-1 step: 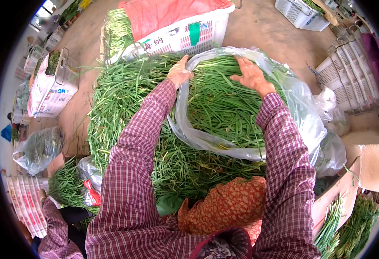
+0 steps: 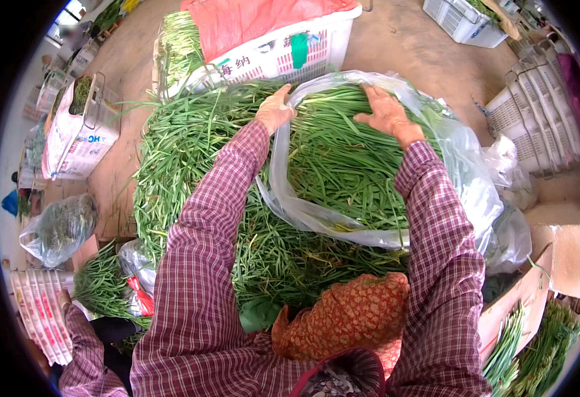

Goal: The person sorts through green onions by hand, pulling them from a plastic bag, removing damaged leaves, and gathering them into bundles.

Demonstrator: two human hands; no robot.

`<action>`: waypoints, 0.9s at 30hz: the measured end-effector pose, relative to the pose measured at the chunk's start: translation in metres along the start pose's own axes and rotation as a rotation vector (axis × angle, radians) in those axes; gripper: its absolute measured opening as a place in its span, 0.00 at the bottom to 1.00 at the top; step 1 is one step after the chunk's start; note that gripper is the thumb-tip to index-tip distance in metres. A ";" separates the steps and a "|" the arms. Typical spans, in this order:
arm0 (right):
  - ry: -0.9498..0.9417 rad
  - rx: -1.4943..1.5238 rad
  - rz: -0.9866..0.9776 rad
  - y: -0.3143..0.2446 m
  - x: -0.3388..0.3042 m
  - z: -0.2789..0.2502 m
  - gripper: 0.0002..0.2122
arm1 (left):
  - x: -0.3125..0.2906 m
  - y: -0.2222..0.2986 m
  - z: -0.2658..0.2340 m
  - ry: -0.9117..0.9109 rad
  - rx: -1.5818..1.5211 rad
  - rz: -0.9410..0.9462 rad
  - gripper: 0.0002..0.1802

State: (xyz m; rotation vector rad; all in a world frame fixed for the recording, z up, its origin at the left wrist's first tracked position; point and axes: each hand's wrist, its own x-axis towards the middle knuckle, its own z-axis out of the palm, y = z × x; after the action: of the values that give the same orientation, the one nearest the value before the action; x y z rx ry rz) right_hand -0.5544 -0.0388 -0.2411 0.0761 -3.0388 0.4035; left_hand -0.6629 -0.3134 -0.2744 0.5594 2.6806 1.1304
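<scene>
A clear plastic bag (image 2: 279,165) stands with its mouth spread wide, full of long green chives (image 2: 343,152). At the bag's far left rim is my left hand (image 2: 275,112), thumb and fingers apart, touching the plastic. My right hand (image 2: 388,114) lies spread on the chives inside the bag, near its far right rim. Neither hand is wrapped round anything. A broad heap of loose chives (image 2: 184,159) surrounds the bag on the left and near sides.
Beyond the heap stands a white crate (image 2: 323,49) under a red cloth (image 2: 244,26). Stacked white crates (image 2: 535,112) are at right, near an open cardboard box (image 2: 518,324). Another person's plaid sleeve (image 2: 88,344) shows at lower left. Orange patterned fabric (image 2: 349,311) lies close before me.
Almost nothing differs. The view has shifted very slightly; both hands keep their places at the bag.
</scene>
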 end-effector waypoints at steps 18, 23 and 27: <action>-0.204 0.166 -0.001 0.026 0.020 -0.006 0.37 | 0.059 -0.083 0.068 0.056 0.440 -0.233 0.14; 0.022 0.242 0.050 0.012 -0.028 -0.024 0.29 | 0.022 -0.090 0.053 0.018 -0.704 -0.262 0.21; 0.305 0.572 0.053 0.024 -0.080 -0.038 0.29 | -0.068 -0.009 -0.002 0.197 -0.357 0.158 0.39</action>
State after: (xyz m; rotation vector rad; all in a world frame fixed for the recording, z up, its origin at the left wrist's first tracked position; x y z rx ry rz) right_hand -0.4733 -0.0023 -0.2178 -0.0325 -2.5425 1.1560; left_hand -0.6036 -0.3484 -0.2779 0.6311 2.5288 1.7434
